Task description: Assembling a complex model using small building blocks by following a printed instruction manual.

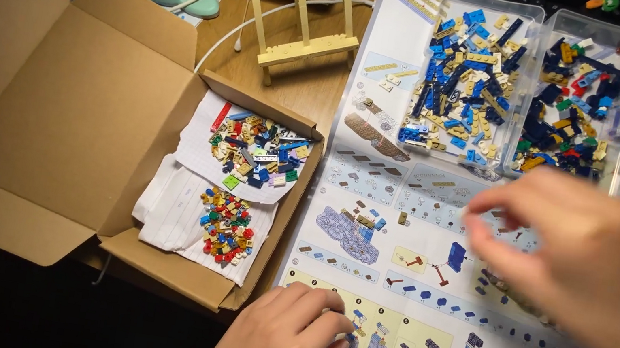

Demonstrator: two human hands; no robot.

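Nearest the camera, the left hand (285,338) rests on the near edge of the instruction sheet (434,217), fingers curled in and pinching what looks like a small blue brick piece (348,338) at the fingertips, though the piece is mostly hidden. Farther and to the right, the right hand (584,256) hovers blurred above the sheet, fingers drawn close together and pointing left; whether it holds anything I cannot tell. A small blue brick (457,256) stands on the sheet just left of those fingertips, upright, with the right hand clearly nearer to it than the left. Beyond the hands, at the far edge, two clear plastic trays (542,20) hold mostly blue, tan and dark pieces. On the left, an open cardboard box (32,116) carries lined paper with two heaps of loose bricks (256,150), well apart from both hands. A small wooden easel (297,41) stands far behind the box.
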